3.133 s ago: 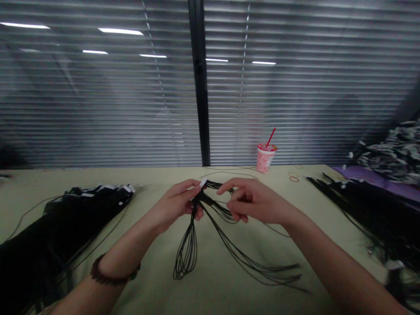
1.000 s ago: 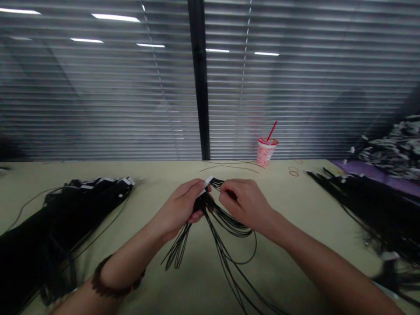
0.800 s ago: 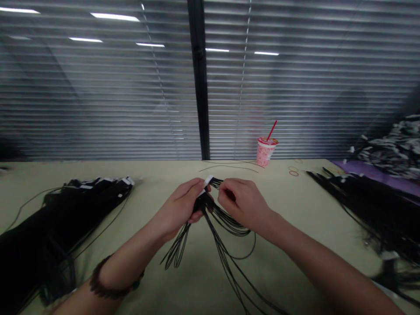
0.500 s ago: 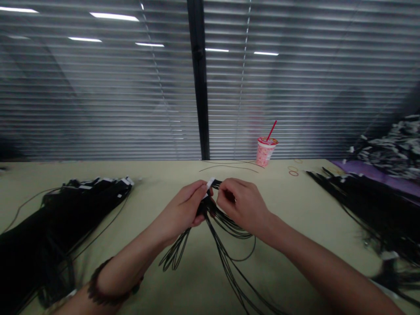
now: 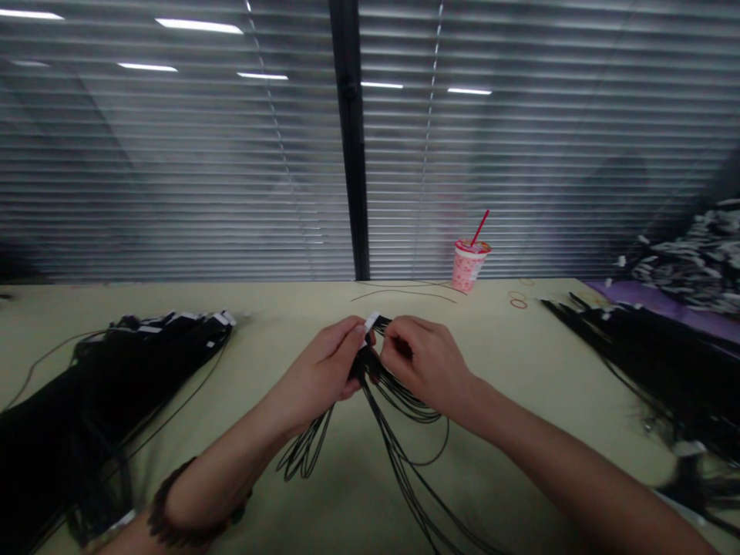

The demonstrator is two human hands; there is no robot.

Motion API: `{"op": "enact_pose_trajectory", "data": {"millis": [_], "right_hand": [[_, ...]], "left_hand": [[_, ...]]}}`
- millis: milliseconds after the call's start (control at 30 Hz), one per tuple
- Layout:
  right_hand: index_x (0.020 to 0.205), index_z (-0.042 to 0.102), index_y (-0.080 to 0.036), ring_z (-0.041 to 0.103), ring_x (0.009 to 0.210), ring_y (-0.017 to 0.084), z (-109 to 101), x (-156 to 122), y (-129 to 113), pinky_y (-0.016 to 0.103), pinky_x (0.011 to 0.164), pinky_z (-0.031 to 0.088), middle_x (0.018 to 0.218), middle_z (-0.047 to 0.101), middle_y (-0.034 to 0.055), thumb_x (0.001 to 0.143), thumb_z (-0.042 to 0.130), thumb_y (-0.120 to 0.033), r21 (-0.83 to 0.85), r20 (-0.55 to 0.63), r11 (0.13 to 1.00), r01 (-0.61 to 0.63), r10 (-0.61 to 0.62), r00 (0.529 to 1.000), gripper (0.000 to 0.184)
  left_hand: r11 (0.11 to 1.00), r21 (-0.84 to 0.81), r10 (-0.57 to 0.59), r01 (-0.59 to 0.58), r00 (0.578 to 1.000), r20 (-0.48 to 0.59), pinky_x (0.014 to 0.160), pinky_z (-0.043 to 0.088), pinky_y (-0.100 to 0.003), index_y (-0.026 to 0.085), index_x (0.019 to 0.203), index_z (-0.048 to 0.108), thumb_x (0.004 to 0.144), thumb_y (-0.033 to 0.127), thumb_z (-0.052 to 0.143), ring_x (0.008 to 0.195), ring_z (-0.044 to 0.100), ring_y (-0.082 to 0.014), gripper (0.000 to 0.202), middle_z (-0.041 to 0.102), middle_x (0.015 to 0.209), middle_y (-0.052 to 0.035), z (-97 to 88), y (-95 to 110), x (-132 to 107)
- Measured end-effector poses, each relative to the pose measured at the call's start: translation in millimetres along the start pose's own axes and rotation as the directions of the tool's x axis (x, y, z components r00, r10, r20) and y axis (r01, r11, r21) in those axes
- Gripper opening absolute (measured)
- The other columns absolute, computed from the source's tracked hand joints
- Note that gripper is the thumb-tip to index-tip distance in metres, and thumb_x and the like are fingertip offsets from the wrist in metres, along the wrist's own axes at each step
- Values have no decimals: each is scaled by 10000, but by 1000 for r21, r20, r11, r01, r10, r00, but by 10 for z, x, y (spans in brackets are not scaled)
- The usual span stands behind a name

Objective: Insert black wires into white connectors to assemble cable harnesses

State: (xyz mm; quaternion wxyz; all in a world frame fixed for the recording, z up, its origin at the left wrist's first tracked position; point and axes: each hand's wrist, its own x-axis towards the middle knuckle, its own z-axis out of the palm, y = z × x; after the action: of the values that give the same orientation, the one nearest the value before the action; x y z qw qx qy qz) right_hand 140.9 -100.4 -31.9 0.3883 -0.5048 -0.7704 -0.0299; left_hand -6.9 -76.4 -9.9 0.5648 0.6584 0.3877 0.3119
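My left hand (image 5: 329, 358) is closed around a bundle of thin black cables (image 5: 398, 455), its thumb pressing on a white connector (image 5: 371, 321) at the top. Just to the right, my right hand (image 5: 425, 354) has its fingers pinched on the black wires close to that connector; the fingertips are partly hidden. Below both hands the cables hang in loops, with some strands trailing toward the table's near edge. A dark beaded bracelet (image 5: 167, 509) circles my left wrist.
Black cable bundles with white ends lie at the left (image 5: 144, 370) and the right (image 5: 664, 362). A pink cup (image 5: 469, 266) with a red straw stands at the back by the blinds (image 5: 231, 177). Rubber bands (image 5: 519, 304) and loose wires (image 5: 405, 293) lie nearby.
Both hands keep nearly the same grip on the cables. The hanging loops have shifted very slightly, and the view has tilted a little.
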Motion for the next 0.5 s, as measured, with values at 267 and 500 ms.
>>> {"op": "enact_pose_trajectory", "data": {"millis": [267, 500], "right_hand": [[674, 510, -150, 441, 545, 84, 25, -3, -29, 212, 544, 322, 611, 515, -11, 756, 450, -211, -1, -47, 1000, 2, -2, 999, 118], [812, 545, -171, 459, 543, 92, -93, 80, 104, 214, 544, 352, 591, 503, -30, 725, 548, -276, -35, -72, 999, -25, 23, 997, 137]], "left_hand": [[999, -48, 25, -25, 1000, 14, 327, 210, -134, 186, 803, 491, 837, 351, 392, 379, 304, -36, 195, 353, 534, 61, 7, 38, -30], [997, -30, 68, -70, 996, -66, 327, 192, -145, 186, 757, 458, 837, 374, 391, 360, 315, -31, 215, 433, 564, 41, -108, 29, 31]]}}
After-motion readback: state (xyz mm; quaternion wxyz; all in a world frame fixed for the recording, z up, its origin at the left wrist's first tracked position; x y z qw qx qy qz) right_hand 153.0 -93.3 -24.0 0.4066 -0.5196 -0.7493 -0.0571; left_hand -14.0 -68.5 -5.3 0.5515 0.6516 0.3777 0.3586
